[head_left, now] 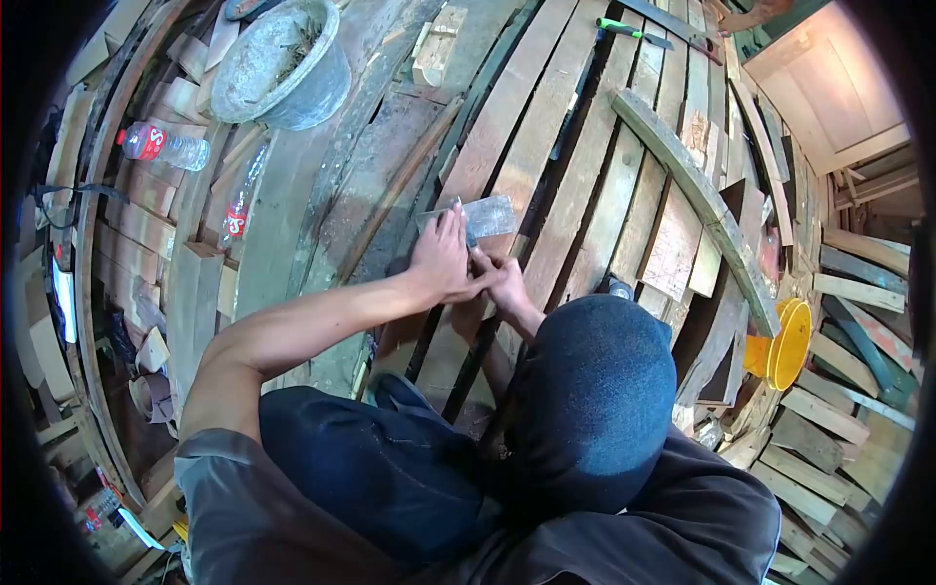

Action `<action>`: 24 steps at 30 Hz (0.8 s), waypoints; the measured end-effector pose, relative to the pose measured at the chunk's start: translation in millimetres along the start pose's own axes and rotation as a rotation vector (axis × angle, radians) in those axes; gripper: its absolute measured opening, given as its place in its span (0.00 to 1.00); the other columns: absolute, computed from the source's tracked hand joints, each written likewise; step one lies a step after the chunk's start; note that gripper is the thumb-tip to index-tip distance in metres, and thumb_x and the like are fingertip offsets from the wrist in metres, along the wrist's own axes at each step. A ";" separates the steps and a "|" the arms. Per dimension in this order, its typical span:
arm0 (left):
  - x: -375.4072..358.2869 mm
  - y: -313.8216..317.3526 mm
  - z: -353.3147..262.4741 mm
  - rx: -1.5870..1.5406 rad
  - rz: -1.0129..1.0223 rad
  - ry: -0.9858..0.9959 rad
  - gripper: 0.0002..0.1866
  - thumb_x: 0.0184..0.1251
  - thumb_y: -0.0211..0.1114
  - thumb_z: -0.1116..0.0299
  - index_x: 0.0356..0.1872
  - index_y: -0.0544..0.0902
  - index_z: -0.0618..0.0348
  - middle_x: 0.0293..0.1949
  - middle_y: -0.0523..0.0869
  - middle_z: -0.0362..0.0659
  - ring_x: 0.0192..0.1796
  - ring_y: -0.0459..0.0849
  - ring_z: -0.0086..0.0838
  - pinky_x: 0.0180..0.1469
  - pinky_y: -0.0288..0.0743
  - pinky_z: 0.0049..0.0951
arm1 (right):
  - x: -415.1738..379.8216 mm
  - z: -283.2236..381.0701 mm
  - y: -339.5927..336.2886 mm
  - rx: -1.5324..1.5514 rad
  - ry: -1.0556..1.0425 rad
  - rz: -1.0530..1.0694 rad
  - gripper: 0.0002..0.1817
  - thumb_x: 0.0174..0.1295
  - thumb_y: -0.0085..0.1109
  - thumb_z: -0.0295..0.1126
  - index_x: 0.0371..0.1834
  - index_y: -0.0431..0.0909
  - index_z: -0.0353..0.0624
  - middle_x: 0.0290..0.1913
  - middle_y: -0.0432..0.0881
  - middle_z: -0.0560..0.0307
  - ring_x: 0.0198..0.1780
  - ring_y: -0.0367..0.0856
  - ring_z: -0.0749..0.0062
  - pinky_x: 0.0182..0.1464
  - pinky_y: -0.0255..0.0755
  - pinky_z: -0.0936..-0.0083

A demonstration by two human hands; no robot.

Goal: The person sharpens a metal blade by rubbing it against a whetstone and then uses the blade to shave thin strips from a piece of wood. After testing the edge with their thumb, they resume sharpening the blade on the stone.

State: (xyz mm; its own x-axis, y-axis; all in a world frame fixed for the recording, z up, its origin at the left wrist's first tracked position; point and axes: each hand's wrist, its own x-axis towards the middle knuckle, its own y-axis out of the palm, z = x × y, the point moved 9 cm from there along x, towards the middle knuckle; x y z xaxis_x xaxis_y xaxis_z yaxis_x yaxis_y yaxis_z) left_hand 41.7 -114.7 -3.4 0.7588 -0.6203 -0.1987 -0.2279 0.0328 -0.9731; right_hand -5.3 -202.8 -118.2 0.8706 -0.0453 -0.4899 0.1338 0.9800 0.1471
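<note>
A flat, pale grey rectangular plate [490, 215] lies across the wooden slats. My left hand [444, 258] reaches over its left part, fingers stretched and pressed together, tips touching a narrow grey tool [470, 237] on the plate. Just to the right, my right hand [502, 281] has its fingers curled round the near end of that tool, and its thumb side meets my left hand. The fingers hide most of the tool, so its kind cannot be told. A rounded dark blue cloth-covered shape [604, 400] hides most of my right arm.
A cement-stained bucket [336, 83] stands at upper left, near a red-labelled bottle [171, 146]. A green-handled tool [624, 29] and a saw [673, 26] lie at the top. A curved beam [692, 185] crosses the slats; a yellow bucket [788, 341] stands right, beside stacked boards [829, 414].
</note>
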 end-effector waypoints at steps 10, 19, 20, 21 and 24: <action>0.1 4.2 -6.4 0.075 -0.008 0.028 0.68 0.55 0.38 0.17 0.66 0.58 0.89 0.70 0.61 0.70 0.65 0.67 0.49 0.61 0.61 0.38 | -10.2 -1.8 7.3 0.155 0.093 0.026 0.20 0.70 0.59 0.45 0.34 0.83 0.34 0.26 0.81 0.62 0.26 0.76 0.80 0.28 0.69 0.79; 3.6 -4.5 -4.7 0.108 -0.002 0.025 0.69 0.53 0.35 0.15 0.67 0.57 0.88 0.69 0.63 0.67 0.61 0.68 0.44 0.59 0.61 0.36 | -7.1 -5.6 13.4 0.303 0.089 0.031 0.20 0.71 0.57 0.44 0.32 0.81 0.34 0.23 0.81 0.58 0.20 0.78 0.76 0.20 0.70 0.78; 0.5 -6.9 -7.6 0.106 -0.038 0.037 0.70 0.53 0.36 0.15 0.67 0.57 0.89 0.68 0.65 0.68 0.61 0.68 0.44 0.59 0.61 0.36 | -10.2 -8.5 14.1 0.286 0.092 0.045 0.21 0.71 0.57 0.44 0.32 0.81 0.34 0.23 0.80 0.58 0.20 0.78 0.76 0.20 0.70 0.78; -5.1 -1.3 -12.8 0.105 0.000 0.054 0.70 0.53 0.37 0.15 0.66 0.57 0.89 0.67 0.65 0.68 0.61 0.68 0.44 0.59 0.61 0.36 | -14.6 -13.5 13.1 0.272 0.090 0.054 0.21 0.71 0.57 0.44 0.32 0.81 0.34 0.23 0.80 0.58 0.20 0.78 0.76 0.21 0.70 0.78; -11.9 -2.0 -19.2 0.084 0.089 0.089 0.69 0.54 0.39 0.16 0.65 0.59 0.90 0.67 0.66 0.70 0.61 0.69 0.45 0.59 0.62 0.36 | -25.2 -29.1 3.6 0.235 0.161 0.022 0.21 0.70 0.58 0.44 0.31 0.81 0.34 0.23 0.80 0.57 0.20 0.78 0.75 0.21 0.70 0.78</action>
State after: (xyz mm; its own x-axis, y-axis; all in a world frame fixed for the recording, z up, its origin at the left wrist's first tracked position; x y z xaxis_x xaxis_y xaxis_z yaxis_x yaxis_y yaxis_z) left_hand 21.4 -122.4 3.2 0.6803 -0.6786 -0.2769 -0.2369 0.1539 -0.9593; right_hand -40.6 -192.4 -130.4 0.7904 0.0256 -0.6120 0.2377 0.9080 0.3450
